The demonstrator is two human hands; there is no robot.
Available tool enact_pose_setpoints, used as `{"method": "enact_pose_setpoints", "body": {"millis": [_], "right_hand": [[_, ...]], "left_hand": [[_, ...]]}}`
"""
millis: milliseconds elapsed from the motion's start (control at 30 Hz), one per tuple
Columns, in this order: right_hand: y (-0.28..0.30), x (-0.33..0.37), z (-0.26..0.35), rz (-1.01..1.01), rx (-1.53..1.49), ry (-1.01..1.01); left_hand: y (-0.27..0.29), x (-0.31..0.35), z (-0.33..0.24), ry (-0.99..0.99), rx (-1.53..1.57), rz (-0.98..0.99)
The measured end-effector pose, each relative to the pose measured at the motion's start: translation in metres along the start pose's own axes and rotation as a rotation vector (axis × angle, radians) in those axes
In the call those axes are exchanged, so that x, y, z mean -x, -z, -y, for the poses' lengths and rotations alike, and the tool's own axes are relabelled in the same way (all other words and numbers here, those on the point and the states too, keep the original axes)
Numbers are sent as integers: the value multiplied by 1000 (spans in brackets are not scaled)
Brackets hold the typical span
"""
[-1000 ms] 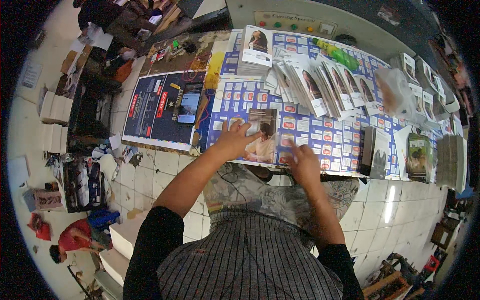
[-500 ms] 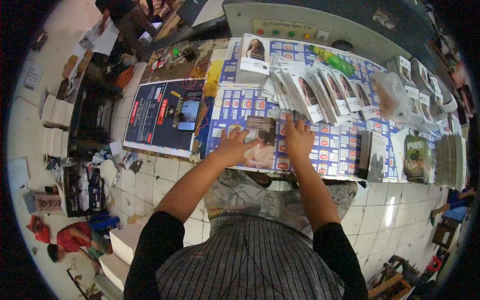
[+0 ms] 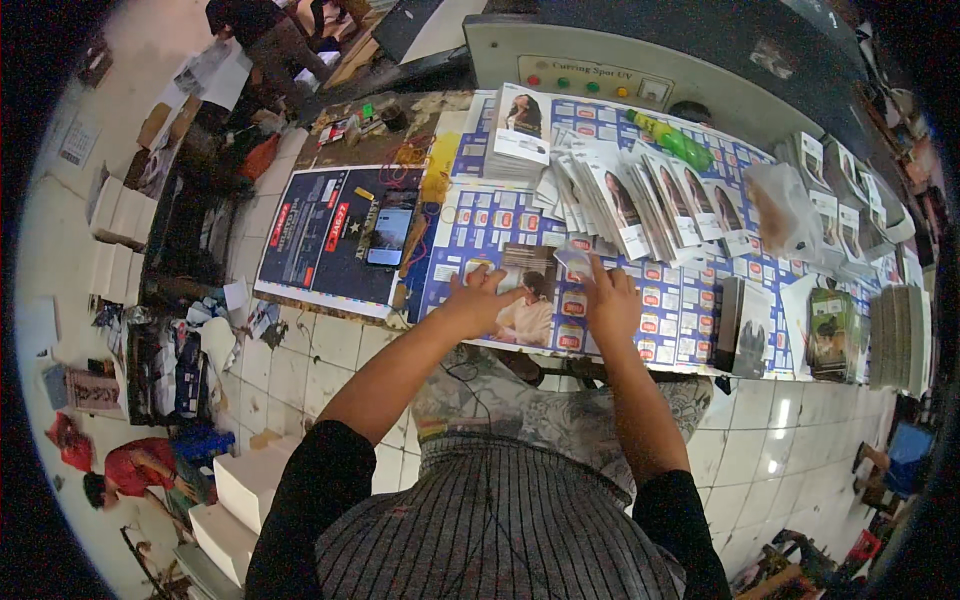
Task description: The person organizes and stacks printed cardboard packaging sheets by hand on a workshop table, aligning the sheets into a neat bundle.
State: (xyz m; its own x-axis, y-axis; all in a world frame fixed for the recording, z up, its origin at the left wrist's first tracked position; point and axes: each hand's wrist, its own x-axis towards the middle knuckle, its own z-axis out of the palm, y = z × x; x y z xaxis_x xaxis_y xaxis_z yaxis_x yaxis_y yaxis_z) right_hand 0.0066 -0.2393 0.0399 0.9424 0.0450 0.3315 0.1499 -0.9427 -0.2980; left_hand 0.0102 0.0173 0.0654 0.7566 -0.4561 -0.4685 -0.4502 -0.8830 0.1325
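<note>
A brown and beige printed card (image 3: 526, 318) with a picture of a person lies flat on the sheet-covered table in front of me. My left hand (image 3: 478, 302) rests at its left edge, fingers spread and open over it. Just to the right, my right hand (image 3: 614, 308) is closed on a small pale, see-through piece (image 3: 573, 260), which looks like thin film or paper. That piece sits above the card's upper right corner. Behind my right hand, a fanned heap of white printed packets (image 3: 628, 205) spreads across the table. A neat stack of similar packets (image 3: 522, 125) stands farther back.
A phone (image 3: 390, 235) lies on a dark printed sheet (image 3: 315, 240) at left. Green bottle (image 3: 683, 148), plastic bag (image 3: 785, 210) and several card stacks (image 3: 745, 325) occupy the right. A grey machine panel (image 3: 570, 65) borders the back. Other people are around the room.
My right hand has shifted slightly right and nearer, and a pale piece now shows at its fingertips. My left hand stays on the card, its fingers drawn a little toward the left edge.
</note>
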Motion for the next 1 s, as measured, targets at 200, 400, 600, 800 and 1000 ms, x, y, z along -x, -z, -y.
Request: {"method": "enact_pose_setpoints", "body": {"millis": [200,400,600,800,1000], "right_hand": [[14,4,-6,231,-39,183],[36,47,-24,625,-111,643],[37,44,-48,168,29,50],[-22,41,43,326,-1069,-459],[-15,21,50,595,-838,-439]], "left_hand": [[1,0,-1,-10,36,-17],[-8,3,12,-61,30,-67],[-41,15,26,-95,107,-200],[-44,15,29,-144,117,-283],[-44,14,28,-176,163,-323]]}}
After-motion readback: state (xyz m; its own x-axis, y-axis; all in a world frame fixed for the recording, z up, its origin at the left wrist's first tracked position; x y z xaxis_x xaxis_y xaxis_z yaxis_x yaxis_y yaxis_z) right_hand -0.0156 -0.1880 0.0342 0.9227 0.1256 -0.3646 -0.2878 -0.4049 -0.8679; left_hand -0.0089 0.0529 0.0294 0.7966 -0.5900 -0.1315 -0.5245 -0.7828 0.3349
